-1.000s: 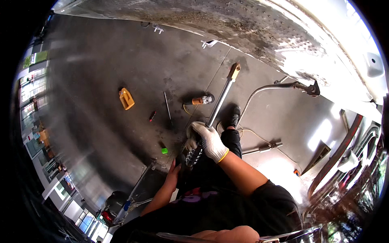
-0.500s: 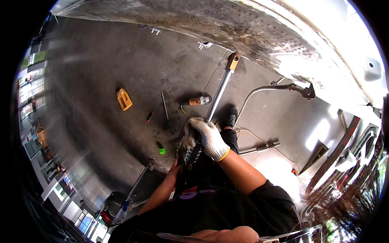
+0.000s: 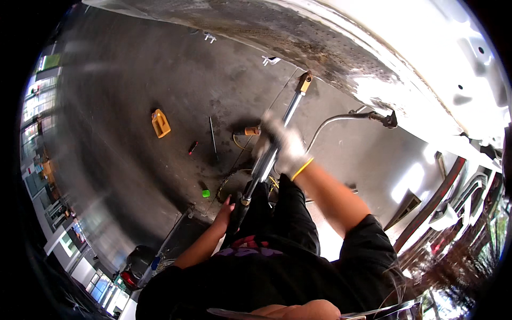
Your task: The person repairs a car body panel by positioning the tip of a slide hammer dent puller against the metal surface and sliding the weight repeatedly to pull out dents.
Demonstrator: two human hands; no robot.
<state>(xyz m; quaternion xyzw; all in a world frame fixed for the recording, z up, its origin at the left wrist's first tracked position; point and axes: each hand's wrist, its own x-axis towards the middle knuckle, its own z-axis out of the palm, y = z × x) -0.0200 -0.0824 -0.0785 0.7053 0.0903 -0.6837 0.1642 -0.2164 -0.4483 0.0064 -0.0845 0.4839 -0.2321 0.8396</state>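
A long cylinder tool with a chrome rod (image 3: 292, 109), a yellow end fitting (image 3: 304, 84) and a dark lower end (image 3: 236, 218) slants across my body. My left hand (image 3: 224, 217), bare, is closed on that dark end. My right hand (image 3: 281, 143), in a white knitted glove with a yellow cuff, is smeared by motion over the tool's middle, so its fingers are unclear. Just beyond it an orange-and-silver power tool (image 3: 246, 130) with a yellow cord lies on the floor, partly hidden by the glove.
Overhead at the top spans a grimy white panel (image 3: 346, 53), with a bent metal pipe (image 3: 325, 124) beside it. On the concrete floor lie a yellow jug (image 3: 160, 124), thin rod (image 3: 213, 136), red tool (image 3: 193, 148) and green object (image 3: 206, 193). Long curved parts (image 3: 429, 205) stand at right.
My right hand has moved up along the tool and is now blurred, uncovering more of its middle and lower part. The fitting end sits slightly higher, and the whole view has shifted a little.
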